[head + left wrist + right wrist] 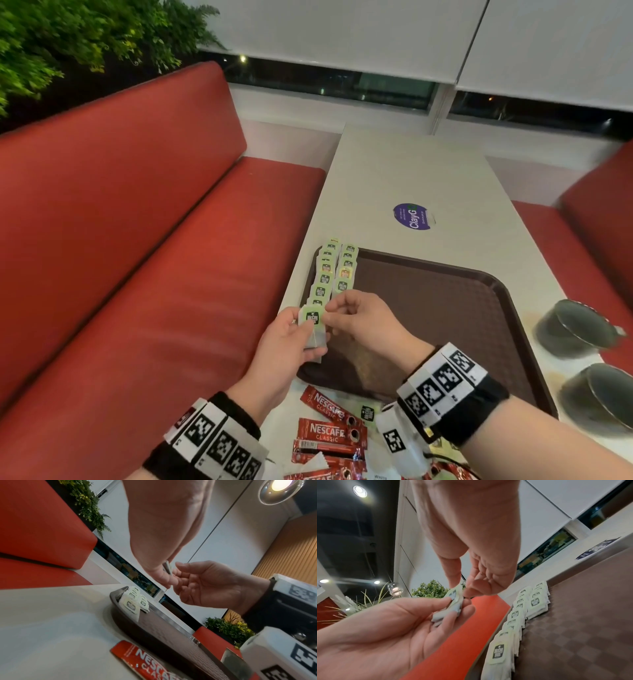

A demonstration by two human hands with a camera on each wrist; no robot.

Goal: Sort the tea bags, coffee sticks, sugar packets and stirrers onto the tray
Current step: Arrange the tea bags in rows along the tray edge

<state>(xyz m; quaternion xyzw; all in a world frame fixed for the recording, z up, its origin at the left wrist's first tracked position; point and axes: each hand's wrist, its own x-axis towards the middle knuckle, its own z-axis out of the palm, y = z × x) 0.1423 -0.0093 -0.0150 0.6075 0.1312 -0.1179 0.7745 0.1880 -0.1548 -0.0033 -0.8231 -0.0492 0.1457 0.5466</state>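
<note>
Right wrist view shows my left hand (388,626) gripping a small stack of tea bags (452,605) above the tray (445,308) edge, my right hand (471,563) pinching the top one's tag corner; feather-light, limp, likely slippery.

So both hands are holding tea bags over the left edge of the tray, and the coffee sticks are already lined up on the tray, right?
Not quite. The coffee sticks are not on the tray; they lie on the table in front of it, as the head view shows. The rows lined up on the tray are tea bags. The left hand and right hand do hold tea bags over its left edge.
</note>
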